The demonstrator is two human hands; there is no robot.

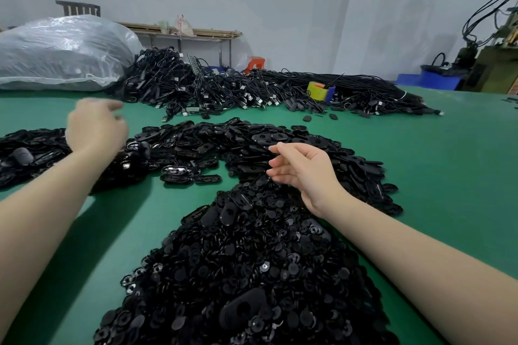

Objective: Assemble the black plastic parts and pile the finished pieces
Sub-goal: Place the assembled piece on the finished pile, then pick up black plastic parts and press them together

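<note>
A big heap of small round black plastic parts (pixel 252 274) fills the near middle of the green table (pixel 448 176). Beyond it lies a spread of black oval shells (pixel 252 143), and another pile of black pieces (pixel 30 154) sits at the left. My left hand (pixel 95 129) hovers blurred above the left pile, fingers loosely extended, holding nothing that I can see. My right hand (pixel 302 171) hangs over the junction of the oval shells and the round parts, fingers relaxed and spread, with nothing in it.
A mass of black cables with plugs (pixel 252 89) runs across the far side of the table. A yellow tape roll (pixel 318 91) sits among them. A large clear plastic bag (pixel 61 53) lies at the far left. Blue bins (pixel 431 78) and machinery stand at right.
</note>
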